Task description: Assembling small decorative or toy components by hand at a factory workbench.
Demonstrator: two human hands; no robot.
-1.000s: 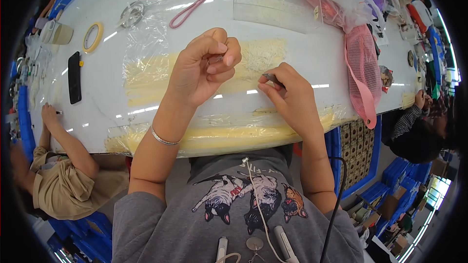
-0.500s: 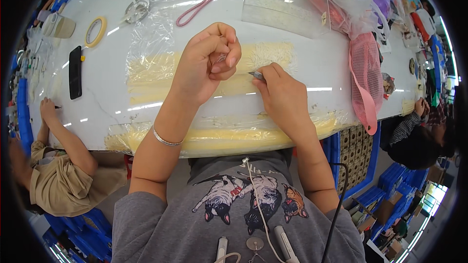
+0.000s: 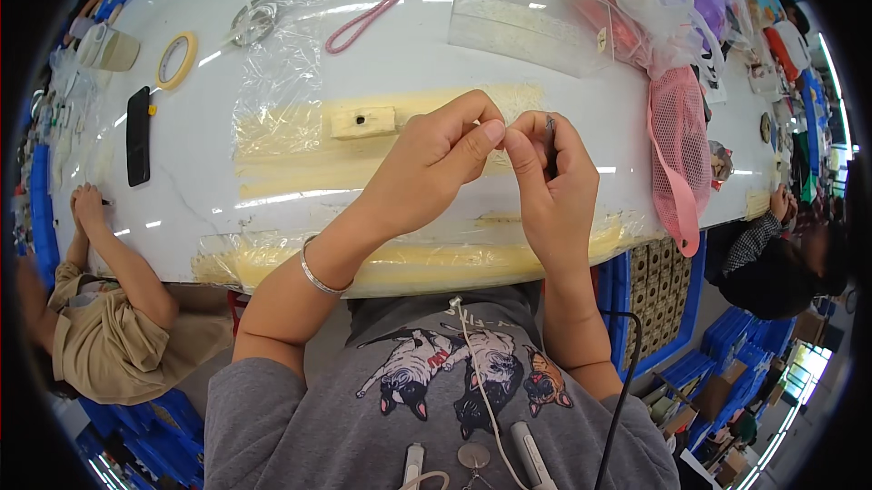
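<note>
My left hand (image 3: 445, 152) and my right hand (image 3: 556, 172) meet above the near part of the table, thumbs and fingertips pinched together. Whatever lies between those fingertips is too small to make out. A slim dark tool (image 3: 550, 147) is tucked upright in the curled fingers of my right hand; its kind cannot be told. Left of my hands, a pale wooden block (image 3: 363, 122) with a dark round hole rests on yellowish tape strips (image 3: 291, 156) on the tabletop.
A clear plastic tray (image 3: 527, 31) with white bits stands beyond my hands, beside a pink wrist strap (image 3: 368, 18). A pink mesh bag (image 3: 679, 154) hangs over the right edge. On the left are a tape roll (image 3: 177, 59), a black phone (image 3: 138, 136) and a co-worker's arms (image 3: 127, 258).
My left hand has come down and right to meet my right hand. The tool has turned from pointing left to upright in my right fingers. The wooden block has come into sight.
</note>
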